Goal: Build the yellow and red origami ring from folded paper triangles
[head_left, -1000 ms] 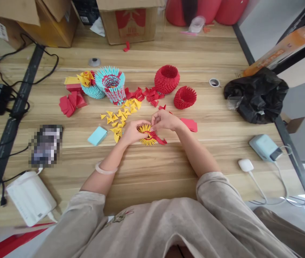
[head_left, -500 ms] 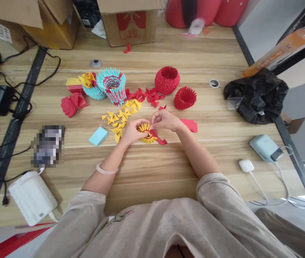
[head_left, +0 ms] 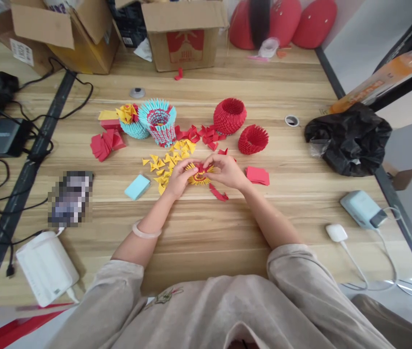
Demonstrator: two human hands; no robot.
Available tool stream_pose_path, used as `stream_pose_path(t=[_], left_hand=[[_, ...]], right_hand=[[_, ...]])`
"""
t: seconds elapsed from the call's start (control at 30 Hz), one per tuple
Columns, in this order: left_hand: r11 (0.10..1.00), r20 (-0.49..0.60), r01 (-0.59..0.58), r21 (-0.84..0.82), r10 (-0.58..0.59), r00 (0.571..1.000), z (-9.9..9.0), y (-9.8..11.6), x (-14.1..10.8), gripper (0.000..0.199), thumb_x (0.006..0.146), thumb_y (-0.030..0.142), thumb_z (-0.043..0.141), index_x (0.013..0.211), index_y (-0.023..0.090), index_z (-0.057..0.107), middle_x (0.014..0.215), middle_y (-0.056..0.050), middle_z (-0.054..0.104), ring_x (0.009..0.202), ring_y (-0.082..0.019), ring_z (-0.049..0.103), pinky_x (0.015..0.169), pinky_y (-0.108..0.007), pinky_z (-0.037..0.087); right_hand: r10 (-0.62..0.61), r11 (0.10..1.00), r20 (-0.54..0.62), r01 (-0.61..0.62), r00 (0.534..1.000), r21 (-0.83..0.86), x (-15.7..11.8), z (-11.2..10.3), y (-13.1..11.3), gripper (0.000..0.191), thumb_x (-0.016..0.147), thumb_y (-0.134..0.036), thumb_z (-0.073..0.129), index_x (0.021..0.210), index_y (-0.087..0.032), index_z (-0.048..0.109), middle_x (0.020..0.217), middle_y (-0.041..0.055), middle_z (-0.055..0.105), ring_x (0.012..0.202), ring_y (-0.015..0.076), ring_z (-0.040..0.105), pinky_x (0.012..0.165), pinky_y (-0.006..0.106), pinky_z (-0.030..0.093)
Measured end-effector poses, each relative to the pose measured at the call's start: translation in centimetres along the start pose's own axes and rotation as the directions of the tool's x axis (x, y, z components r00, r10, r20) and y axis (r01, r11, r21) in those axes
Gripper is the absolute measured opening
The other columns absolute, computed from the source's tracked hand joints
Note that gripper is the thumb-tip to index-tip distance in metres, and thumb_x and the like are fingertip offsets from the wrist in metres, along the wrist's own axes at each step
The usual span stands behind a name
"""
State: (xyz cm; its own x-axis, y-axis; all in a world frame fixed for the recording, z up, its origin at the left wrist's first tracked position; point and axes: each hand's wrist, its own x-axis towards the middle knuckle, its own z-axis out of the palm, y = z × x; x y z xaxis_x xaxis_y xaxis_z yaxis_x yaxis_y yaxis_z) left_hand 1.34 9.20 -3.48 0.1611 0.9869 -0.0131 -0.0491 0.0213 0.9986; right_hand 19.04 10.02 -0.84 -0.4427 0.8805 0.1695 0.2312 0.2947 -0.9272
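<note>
A ring of folded yellow and red paper pieces (head_left: 199, 180) is held between both hands just above the wooden table (head_left: 206, 228). My left hand (head_left: 181, 178) grips its left side, thumb on top. My right hand (head_left: 226, 170) pinches its right side, fingertips at the upper edge. Loose red pieces (head_left: 218, 193) lie below the right hand. Yellow folded triangles (head_left: 162, 167) are scattered left of the ring, and more red pieces (head_left: 209, 135) lie behind it. A light blue paper stack (head_left: 137, 187) is left of the left hand.
Behind the hands stand a blue-and-red paper vase (head_left: 159, 123), a round red one (head_left: 229, 116) and a smaller red one (head_left: 253, 139). Red paper slips (head_left: 257, 175) lie right. A phone (head_left: 70, 198) and power bank (head_left: 48, 269) are left, a black bag (head_left: 349, 138) right.
The ring has been turned, so its red part now faces away at the top. The loose red pieces now lie apart from it. The camera view has shifted slightly.
</note>
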Motion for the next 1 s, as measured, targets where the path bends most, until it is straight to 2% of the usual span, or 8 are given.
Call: stream_pose_path(t=[0.07, 0.17, 0.23, 0.33, 0.57, 0.7, 0.87, 1.0], left_hand=[[0.993, -0.046, 0.023, -0.118, -0.029, 0.999, 0.1, 0.1, 0.2, 0.022, 0.067, 0.033, 0.069, 0.085, 0.019, 0.066, 0.086, -0.002, 0.067, 0.082, -0.016, 0.061, 0.075, -0.028, 0.048], [0.966, -0.185, 0.018, -0.258, -0.068, 0.980, 0.2, 0.2, 0.4, 0.023, 0.059, 0.032, 0.076, 0.074, 0.018, 0.065, 0.075, 0.001, 0.066, 0.072, -0.012, 0.060, 0.073, -0.026, 0.048], [0.952, -0.236, 0.018, -0.306, -0.094, 0.967, 0.3, 0.2, 0.4, 0.025, 0.056, 0.033, 0.078, 0.071, 0.018, 0.064, 0.071, 0.002, 0.065, 0.067, -0.011, 0.059, 0.069, -0.025, 0.048], [0.942, -0.230, 0.027, -0.335, -0.110, 0.967, 0.4, 0.4, 0.2, 0.028, 0.055, 0.034, 0.080, 0.067, 0.018, 0.061, 0.067, 0.002, 0.064, 0.063, -0.010, 0.058, 0.065, -0.025, 0.047], [0.957, -0.208, 0.062, -0.284, -0.124, 0.970, 0.5, 0.7, 0.0, 0.026, 0.055, 0.034, 0.078, 0.060, 0.017, 0.059, 0.062, 0.003, 0.062, 0.059, -0.010, 0.056, 0.059, -0.024, 0.045], [0.954, -0.205, 0.044, -0.295, -0.109, 0.973, 0.5, 0.6, 0.0, 0.024, 0.054, 0.032, 0.078, 0.060, 0.017, 0.060, 0.061, 0.003, 0.063, 0.061, -0.010, 0.057, 0.064, -0.025, 0.047], [0.953, -0.224, 0.051, -0.298, -0.122, 0.967, 0.4, 0.6, 0.1, 0.027, 0.050, 0.032, 0.081, 0.056, 0.017, 0.059, 0.058, 0.003, 0.063, 0.056, -0.009, 0.055, 0.062, -0.025, 0.046], [0.966, -0.232, 0.039, -0.254, -0.100, 0.968, 0.4, 0.5, 0.1, 0.027, 0.053, 0.033, 0.079, 0.055, 0.017, 0.057, 0.054, 0.004, 0.059, 0.054, -0.009, 0.053, 0.061, -0.025, 0.045]], right_hand=[[-0.086, 0.991, -0.066, 0.079, 0.994, -0.103, -0.1, 0.2, -0.1, 0.011, 0.076, -0.026, 0.063, 0.082, -0.018, 0.062, 0.099, 0.0072, 0.064, 0.098, 0.0196, 0.061, 0.092, 0.037, 0.047], [-0.203, 0.938, -0.218, 0.125, 0.954, -0.325, -0.3, 0.9, -0.2, 0.009, 0.080, -0.027, 0.060, 0.080, -0.019, 0.064, 0.118, 0.0104, 0.058, 0.113, 0.0227, 0.054, 0.098, 0.042, 0.042], [-0.262, 0.885, -0.234, 0.136, 0.936, -0.446, -0.5, 1.5, 0.0, 0.011, 0.081, -0.029, 0.058, 0.079, -0.021, 0.065, 0.121, 0.0094, 0.057, 0.118, 0.0248, 0.050, 0.100, 0.046, 0.039], [-0.311, 0.816, -0.205, 0.150, 0.928, -0.559, -0.8, 2.2, 0.6, 0.012, 0.082, -0.031, 0.058, 0.081, -0.024, 0.068, 0.121, 0.0068, 0.057, 0.122, 0.0269, 0.044, 0.103, 0.050, 0.034], [-0.308, 0.803, -0.272, 0.096, 0.912, -0.588, -1.1, 2.7, 1.5, 0.010, 0.082, -0.033, 0.059, 0.082, -0.028, 0.069, 0.122, 0.0036, 0.056, 0.126, 0.0289, 0.039, 0.105, 0.053, 0.028], [-0.306, 0.781, -0.235, 0.102, 0.922, -0.616, -1.1, 2.5, 1.6, 0.013, 0.083, -0.034, 0.058, 0.083, -0.028, 0.069, 0.121, 0.0033, 0.056, 0.126, 0.0285, 0.039, 0.106, 0.051, 0.028], [-0.275, 0.739, -0.161, 0.101, 0.948, -0.666, -1.1, 2.4, 1.4, 0.016, 0.085, -0.035, 0.056, 0.086, -0.027, 0.070, 0.123, 0.0040, 0.056, 0.128, 0.0297, 0.037, 0.106, 0.051, 0.026], [-0.228, 0.724, -0.109, 0.094, 0.968, -0.683, -1.1, 2.3, 1.4, 0.015, 0.084, -0.035, 0.058, 0.089, -0.028, 0.070, 0.126, 0.0040, 0.054, 0.130, 0.0308, 0.034, 0.106, 0.051, 0.024]])
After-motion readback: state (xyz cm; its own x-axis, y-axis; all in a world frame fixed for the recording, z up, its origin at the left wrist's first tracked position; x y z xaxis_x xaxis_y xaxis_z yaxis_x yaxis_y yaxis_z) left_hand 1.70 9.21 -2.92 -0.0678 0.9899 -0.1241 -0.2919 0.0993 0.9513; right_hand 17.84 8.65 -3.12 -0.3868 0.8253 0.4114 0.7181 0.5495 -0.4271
